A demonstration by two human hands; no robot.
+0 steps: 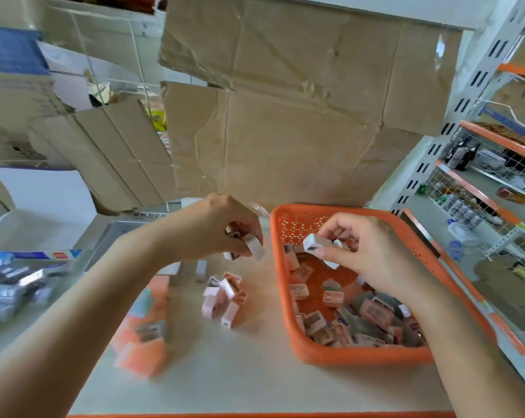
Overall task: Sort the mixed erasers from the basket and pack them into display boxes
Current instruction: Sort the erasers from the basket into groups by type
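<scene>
An orange perforated basket [288,297] on the table's right half holds several pink, white and grey erasers [372,315]. My right hand [366,251] hovers over the basket's far end and pinches a white eraser [315,244], with more small pieces tucked in its fingers. My left hand [222,230] is just left of the basket, above the table, gripping several small white and pink erasers [253,247]. A loose pile of pink erasers [223,298] lies on the table below it. Blurred orange boxes [146,336] sit at the front left.
Crumpled cardboard sheets [285,116] lean against the wall behind the table. A white open box [44,203] and blue packaged goods [14,285] crowd the left. Metal shelving with orange rails [481,182] stands close on the right. The table's orange front edge [255,415] runs along the bottom.
</scene>
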